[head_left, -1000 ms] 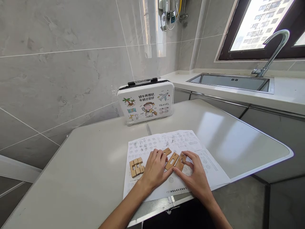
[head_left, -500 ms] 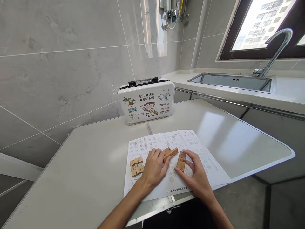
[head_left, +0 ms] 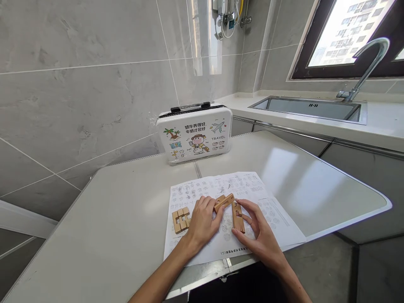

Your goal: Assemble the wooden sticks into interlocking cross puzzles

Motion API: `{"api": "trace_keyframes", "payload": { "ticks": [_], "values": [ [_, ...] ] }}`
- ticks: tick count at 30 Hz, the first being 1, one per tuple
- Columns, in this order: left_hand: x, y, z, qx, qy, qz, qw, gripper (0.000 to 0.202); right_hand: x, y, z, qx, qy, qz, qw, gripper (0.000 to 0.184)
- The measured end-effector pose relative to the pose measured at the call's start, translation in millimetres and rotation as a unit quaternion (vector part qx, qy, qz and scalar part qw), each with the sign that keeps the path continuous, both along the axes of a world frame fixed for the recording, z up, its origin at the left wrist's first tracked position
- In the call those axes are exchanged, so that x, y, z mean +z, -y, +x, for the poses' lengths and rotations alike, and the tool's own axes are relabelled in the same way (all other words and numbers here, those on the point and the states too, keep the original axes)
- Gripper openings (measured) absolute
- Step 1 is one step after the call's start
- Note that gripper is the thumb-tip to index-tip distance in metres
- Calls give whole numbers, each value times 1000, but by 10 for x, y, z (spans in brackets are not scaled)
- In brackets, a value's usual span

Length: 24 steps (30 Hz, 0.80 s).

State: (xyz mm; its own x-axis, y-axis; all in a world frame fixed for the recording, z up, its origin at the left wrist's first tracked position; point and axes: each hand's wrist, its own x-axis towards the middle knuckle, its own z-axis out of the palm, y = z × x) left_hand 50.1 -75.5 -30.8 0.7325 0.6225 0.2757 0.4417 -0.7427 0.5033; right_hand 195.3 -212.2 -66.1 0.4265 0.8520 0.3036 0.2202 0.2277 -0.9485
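My left hand (head_left: 204, 219) is closed on a slotted wooden puzzle piece (head_left: 224, 203), which slants up to the right between thumb and fingers. Part of another wooden piece shows behind it, mostly covered. Between the thumb and fingers of my right hand (head_left: 257, 223) is a notched wooden puzzle piece (head_left: 238, 218), with small dark marks on its ends. It stands nearly upright in view, close to the left piece's tip. Left of my left hand lies a group of notched wooden pieces (head_left: 180, 219) set side by side. All are over a printed instruction sheet (head_left: 227, 248).
A white cartoon-printed case (head_left: 197, 134) with a black handle, wrapped in clear plastic, stands at the back of the pale folding table (head_left: 126, 219). Beyond the table's right side, a counter holds a sink (head_left: 309, 108) and a curved faucet (head_left: 368, 69). Grey tiled wall rises behind.
My right hand has turned its wooden piece, so its lower end now points down and slightly right, and brought it nearer the left piece. The left piece has shifted slightly left.
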Motion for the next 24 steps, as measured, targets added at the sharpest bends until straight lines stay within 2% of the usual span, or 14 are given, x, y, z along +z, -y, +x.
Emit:
{"api": "trace_keyframes", "payload": {
  "ticks": [5, 15, 24],
  "values": [
    [-19, 21, 21, -1, 12, -1, 1000, 28, 67, 24, -26, 40, -11, 9, 999, 63],
    [-29, 14, 33, -2, 19, -26, 999, 29, 74, 40, -40, 74, -41, 4, 996, 63],
    [-56, -32, 6, -12, 31, -44, 999, 28, -11, 61, -19, 80, -67, 6, 994, 56]
  ]
}}
